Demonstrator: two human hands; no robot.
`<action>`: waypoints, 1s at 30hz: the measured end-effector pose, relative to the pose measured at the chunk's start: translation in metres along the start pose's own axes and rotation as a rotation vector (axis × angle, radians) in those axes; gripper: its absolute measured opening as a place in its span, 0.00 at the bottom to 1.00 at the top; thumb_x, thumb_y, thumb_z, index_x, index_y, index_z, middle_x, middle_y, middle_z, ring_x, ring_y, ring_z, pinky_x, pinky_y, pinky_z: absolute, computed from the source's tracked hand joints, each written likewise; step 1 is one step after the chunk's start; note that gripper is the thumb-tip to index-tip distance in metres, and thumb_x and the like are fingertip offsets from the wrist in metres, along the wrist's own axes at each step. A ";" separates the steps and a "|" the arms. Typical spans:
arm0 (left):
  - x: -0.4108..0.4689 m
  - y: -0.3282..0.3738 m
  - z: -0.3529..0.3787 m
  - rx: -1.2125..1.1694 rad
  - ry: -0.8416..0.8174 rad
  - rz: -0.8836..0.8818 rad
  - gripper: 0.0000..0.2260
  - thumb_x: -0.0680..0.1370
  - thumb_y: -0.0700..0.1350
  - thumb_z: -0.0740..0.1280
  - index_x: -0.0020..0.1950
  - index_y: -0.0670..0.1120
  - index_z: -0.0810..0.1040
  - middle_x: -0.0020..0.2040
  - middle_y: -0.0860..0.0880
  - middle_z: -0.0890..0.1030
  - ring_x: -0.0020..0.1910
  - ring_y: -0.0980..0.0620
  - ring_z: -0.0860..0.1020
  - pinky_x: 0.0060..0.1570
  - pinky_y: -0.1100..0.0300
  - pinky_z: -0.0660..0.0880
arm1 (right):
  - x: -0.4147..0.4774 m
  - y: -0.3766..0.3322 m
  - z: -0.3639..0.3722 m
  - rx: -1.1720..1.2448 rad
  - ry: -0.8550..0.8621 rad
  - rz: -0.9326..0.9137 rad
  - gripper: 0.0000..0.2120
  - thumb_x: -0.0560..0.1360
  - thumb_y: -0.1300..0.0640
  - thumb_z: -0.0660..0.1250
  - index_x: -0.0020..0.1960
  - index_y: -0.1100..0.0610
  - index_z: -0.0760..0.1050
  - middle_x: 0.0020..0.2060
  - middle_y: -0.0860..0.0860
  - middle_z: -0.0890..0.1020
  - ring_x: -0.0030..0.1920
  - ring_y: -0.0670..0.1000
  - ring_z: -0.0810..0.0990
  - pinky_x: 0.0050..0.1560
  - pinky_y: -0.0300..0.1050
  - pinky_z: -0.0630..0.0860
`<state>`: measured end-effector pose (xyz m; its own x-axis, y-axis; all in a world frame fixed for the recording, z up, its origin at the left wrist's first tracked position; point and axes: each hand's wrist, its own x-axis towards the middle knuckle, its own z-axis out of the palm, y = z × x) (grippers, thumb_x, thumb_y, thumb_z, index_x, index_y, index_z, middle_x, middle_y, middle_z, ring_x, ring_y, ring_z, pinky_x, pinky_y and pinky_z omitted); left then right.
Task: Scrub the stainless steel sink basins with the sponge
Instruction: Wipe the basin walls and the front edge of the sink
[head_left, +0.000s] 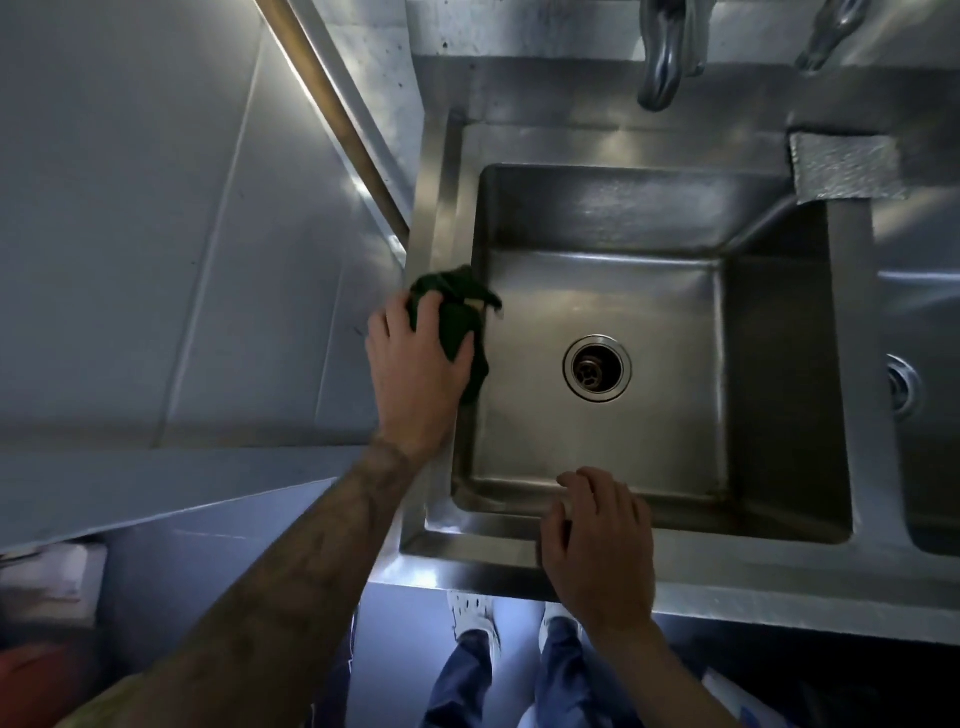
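Note:
A stainless steel sink basin (675, 457) with a round drain (597, 368) fills the middle of the view. My left hand (415, 374) grips a dark green sponge (457, 312) and presses it on the basin's left rim and upper left wall. My right hand (597, 540) rests on the front rim (753, 558) of the basin with its fingers curled over the edge, holding nothing. A second basin (930, 467) shows partly at the right edge.
A faucet spout (662, 57) hangs over the back of the basin. A grey scouring pad (844, 166) lies on the back right rim. A steel drainboard (182, 234) spreads to the left. My feet (472, 616) show below the sink's front.

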<state>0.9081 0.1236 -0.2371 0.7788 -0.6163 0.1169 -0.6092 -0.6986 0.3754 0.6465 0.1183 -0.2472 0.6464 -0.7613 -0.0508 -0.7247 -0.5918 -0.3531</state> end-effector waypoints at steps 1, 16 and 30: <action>0.020 0.004 0.003 -0.003 -0.002 -0.004 0.24 0.78 0.54 0.74 0.70 0.46 0.75 0.69 0.40 0.74 0.66 0.39 0.72 0.65 0.45 0.73 | 0.000 0.000 0.001 0.003 -0.006 0.007 0.12 0.78 0.54 0.63 0.57 0.56 0.79 0.55 0.53 0.81 0.54 0.56 0.79 0.57 0.53 0.75; 0.171 0.029 0.017 0.061 -0.076 0.097 0.30 0.80 0.59 0.68 0.77 0.45 0.68 0.73 0.41 0.70 0.72 0.40 0.69 0.71 0.47 0.70 | -0.002 0.001 0.005 0.012 0.001 0.007 0.14 0.77 0.53 0.62 0.59 0.57 0.78 0.56 0.54 0.81 0.55 0.55 0.80 0.56 0.54 0.78; -0.021 -0.012 -0.042 0.056 -0.270 0.099 0.31 0.79 0.61 0.70 0.77 0.48 0.70 0.73 0.40 0.70 0.69 0.39 0.70 0.69 0.44 0.71 | 0.000 -0.003 -0.003 0.007 0.045 -0.023 0.15 0.77 0.51 0.61 0.59 0.55 0.79 0.57 0.55 0.79 0.57 0.58 0.77 0.56 0.54 0.72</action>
<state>0.9056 0.1601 -0.2055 0.6519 -0.7515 -0.1011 -0.6933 -0.6448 0.3217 0.6473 0.1194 -0.2434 0.6515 -0.7586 -0.0006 -0.7077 -0.6075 -0.3607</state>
